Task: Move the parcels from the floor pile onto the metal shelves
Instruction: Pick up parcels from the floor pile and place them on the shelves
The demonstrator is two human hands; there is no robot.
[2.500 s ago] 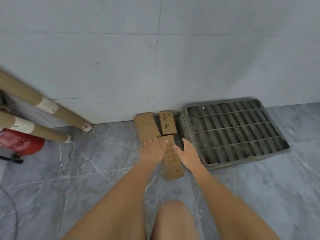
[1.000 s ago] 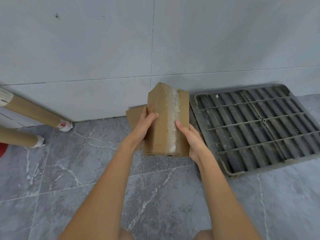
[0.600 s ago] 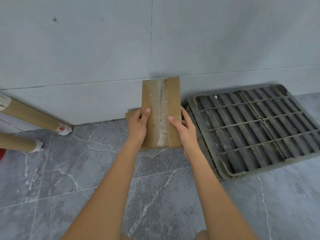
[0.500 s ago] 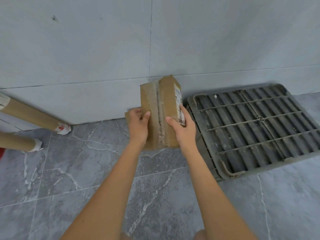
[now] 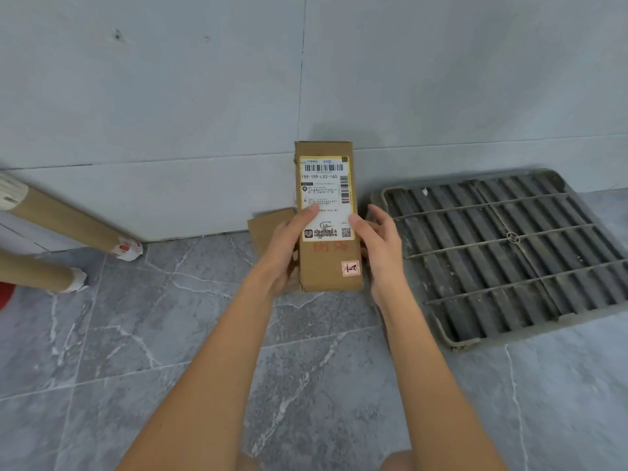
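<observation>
A long brown cardboard parcel [image 5: 328, 266] with a white and yellow shipping label faces me, lifted above the floor in front of the wall. My left hand [image 5: 283, 246] grips its left side, thumb on the label. My right hand [image 5: 380, 239] holds its right edge, thumb on the label and fingers behind it. Another flat brown parcel [image 5: 268, 229] lies on the floor against the wall, partly hidden behind the held one and my left hand. No metal shelves are in view.
A grey slatted plastic grate [image 5: 503, 246] lies on the floor to the right. Two cardboard tubes [image 5: 68, 219] lean in from the left, with a red object [image 5: 5, 295] at the left edge. Grey marble tiles [image 5: 170, 334] stretch toward me.
Both hands picked the parcel up off the floor, raised it, and turned it from its taped seam side round to the labelled face.
</observation>
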